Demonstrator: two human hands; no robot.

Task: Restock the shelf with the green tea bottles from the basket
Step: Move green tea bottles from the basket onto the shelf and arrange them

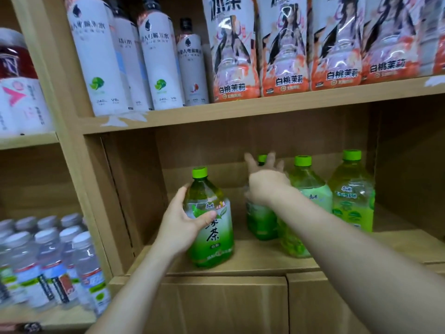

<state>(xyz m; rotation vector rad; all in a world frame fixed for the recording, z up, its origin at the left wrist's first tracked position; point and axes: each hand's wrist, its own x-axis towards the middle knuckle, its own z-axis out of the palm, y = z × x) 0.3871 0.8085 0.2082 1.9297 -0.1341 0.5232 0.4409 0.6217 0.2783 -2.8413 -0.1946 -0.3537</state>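
Gripping the nearest green tea bottle (pixel 212 235) at its shoulder, the left hand (pixel 183 222) has the thumb across the front of the label and the fingers curled round the left side. This bottle stands upright on the wooden shelf board (pixel 265 261), close to the front edge and in the left part of the compartment. Under the board there are two closed wooden doors (pixel 216 304). To the left, in the next compartment and lower, many small water bottles (pixel 53 256) with white caps stand close together.

A little deeper, the right hand (pixel 265 179) reaches into the compartment with its fingers straight and spread apart, holding nothing. It is blurred, and it is in front of the neck of a second green tea bottle (pixel 261 222), whose green cap shows between the fingers. I cannot tell if the hand touches this bottle. Just beside it on the right a third green tea bottle (pixel 310 189) stands upright, partly behind the right forearm, and a fourth green tea bottle (pixel 352 196) is next to that one, near the right wall.

On the shelf above, tall white bottles (pixel 98 56) with a lime picture stand at the left, and peach tea bottles (pixel 284 51) with orange labels fill the right. At the far left, a bottle with a red and white label (pixel 19 80) stands on another shelf.
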